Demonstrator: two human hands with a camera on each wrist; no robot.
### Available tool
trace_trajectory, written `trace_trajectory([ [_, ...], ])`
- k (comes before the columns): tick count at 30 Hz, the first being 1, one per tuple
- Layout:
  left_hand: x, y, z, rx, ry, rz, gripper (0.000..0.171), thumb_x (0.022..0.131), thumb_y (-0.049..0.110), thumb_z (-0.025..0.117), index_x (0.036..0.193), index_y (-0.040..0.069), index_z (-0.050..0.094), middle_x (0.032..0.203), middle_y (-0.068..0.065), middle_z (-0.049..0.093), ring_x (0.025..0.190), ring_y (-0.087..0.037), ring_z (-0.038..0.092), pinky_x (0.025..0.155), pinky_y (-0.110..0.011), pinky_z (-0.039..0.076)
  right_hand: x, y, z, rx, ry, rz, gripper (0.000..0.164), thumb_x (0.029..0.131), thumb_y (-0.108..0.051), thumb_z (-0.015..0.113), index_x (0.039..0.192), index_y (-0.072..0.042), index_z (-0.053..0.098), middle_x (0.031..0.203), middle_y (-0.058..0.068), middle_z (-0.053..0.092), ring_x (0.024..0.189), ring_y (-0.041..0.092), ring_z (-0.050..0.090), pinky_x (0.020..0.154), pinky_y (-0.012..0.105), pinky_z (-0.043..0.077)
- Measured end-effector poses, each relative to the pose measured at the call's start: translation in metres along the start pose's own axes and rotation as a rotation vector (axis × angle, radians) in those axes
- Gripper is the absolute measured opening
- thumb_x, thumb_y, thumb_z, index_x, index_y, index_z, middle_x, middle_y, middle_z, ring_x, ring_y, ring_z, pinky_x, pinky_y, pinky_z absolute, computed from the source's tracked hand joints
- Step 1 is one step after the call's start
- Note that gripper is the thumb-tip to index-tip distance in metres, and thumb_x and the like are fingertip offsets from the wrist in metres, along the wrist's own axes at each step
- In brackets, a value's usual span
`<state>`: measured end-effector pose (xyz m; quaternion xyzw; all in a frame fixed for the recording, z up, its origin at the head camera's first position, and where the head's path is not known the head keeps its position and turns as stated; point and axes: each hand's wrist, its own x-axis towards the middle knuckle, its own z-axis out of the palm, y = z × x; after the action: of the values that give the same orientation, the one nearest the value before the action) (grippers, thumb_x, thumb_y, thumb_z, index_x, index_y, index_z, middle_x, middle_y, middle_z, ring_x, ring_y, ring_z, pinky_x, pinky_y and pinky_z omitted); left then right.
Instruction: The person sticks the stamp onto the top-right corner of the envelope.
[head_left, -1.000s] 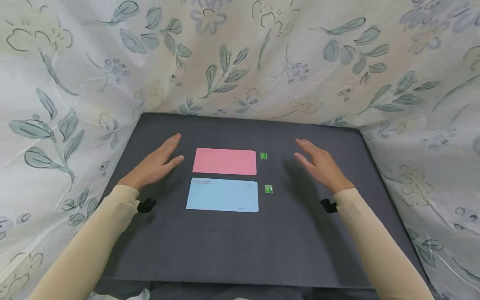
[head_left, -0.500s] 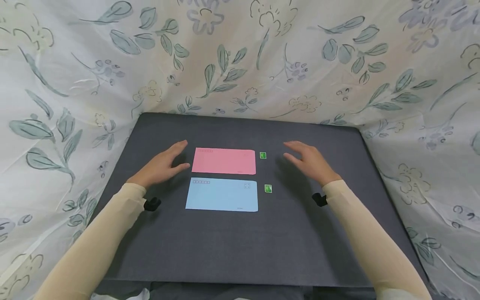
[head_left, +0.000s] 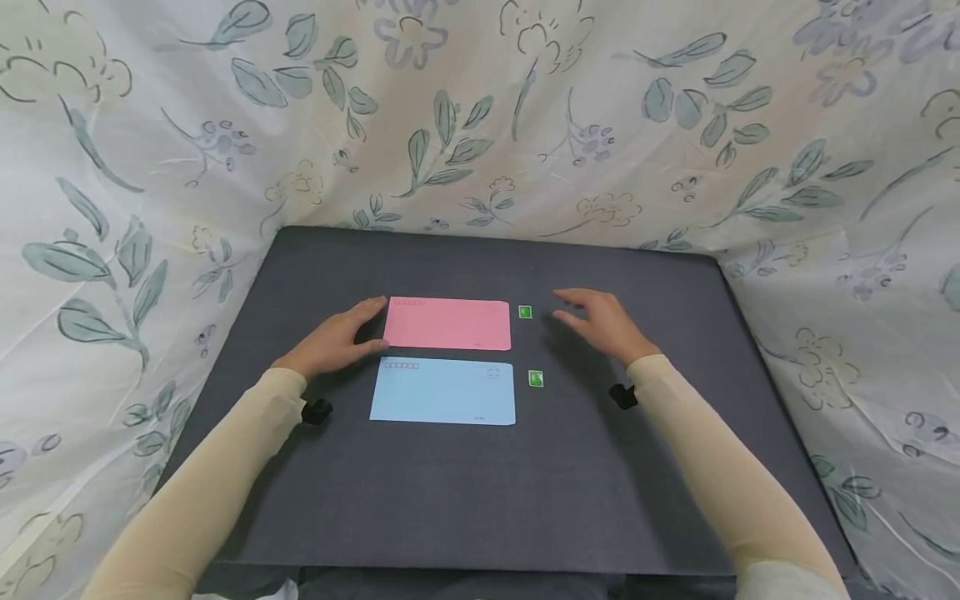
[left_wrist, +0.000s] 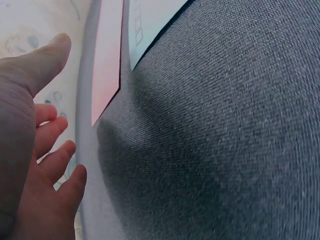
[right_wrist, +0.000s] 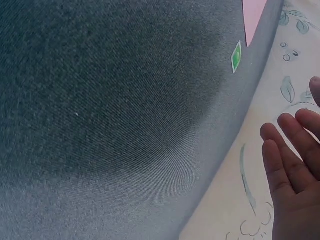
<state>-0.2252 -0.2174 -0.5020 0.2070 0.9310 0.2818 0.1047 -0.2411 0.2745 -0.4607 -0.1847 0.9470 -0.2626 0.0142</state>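
A pink envelope (head_left: pixel 448 323) lies flat on the dark table, with a light blue envelope (head_left: pixel 442 392) just nearer to me. Right of the pink one is a small green stamp (head_left: pixel 525 312); a second green stamp (head_left: pixel 536 378) lies right of the blue one. My left hand (head_left: pixel 334 338) hovers at the pink envelope's left edge, thumb and fingers spread; the left wrist view shows it above the table, apart from the paper. My right hand (head_left: pixel 604 323) is in the air right of the upper stamp, fingers relaxed and holding nothing, as the right wrist view (right_wrist: pixel 295 170) confirms.
The dark cloth-covered table (head_left: pixel 450 500) has its far edge against a floral curtain (head_left: pixel 480 117), which also hangs along both sides. A black wrist camera strap (head_left: pixel 317 412) sits on the left wrist, and another strap (head_left: pixel 622 397) on the right.
Both hands have moved inward and slightly nearer to me: the left hand rightward to the pink envelope's left edge, the right hand leftward toward the upper stamp. Envelopes and stamps stay in place.
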Motion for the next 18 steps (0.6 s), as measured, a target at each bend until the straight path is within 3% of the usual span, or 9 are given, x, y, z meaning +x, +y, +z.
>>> trace_trajectory([
  [8,0.005,0.003,0.009,0.007,-0.011,0.014,0.088,0.095,0.045,0.070,0.164,0.020,0.022,0.167,-0.006,0.023,0.153,-0.032,0.021,0.118,-0.060,0.024,0.006,0.000,0.007,0.020,-0.014,0.013,0.049,0.099,-0.032,0.069,0.144,-0.013,0.060,0.141,0.004,0.060,0.121,0.023,0.058,0.103,0.049,0.048],
  [18,0.008,0.002,0.016,-0.003,-0.011,0.011,0.086,0.097,0.046,0.068,0.164,0.022,0.020,0.168,-0.005,0.021,0.153,-0.030,0.021,0.118,-0.059,0.024,0.020,0.004,0.024,0.051,-0.008,0.036,0.047,0.097,-0.028,0.072,0.140,-0.011,0.063,0.132,0.004,0.065,0.109,0.018,0.063,0.097,0.044,0.052],
])
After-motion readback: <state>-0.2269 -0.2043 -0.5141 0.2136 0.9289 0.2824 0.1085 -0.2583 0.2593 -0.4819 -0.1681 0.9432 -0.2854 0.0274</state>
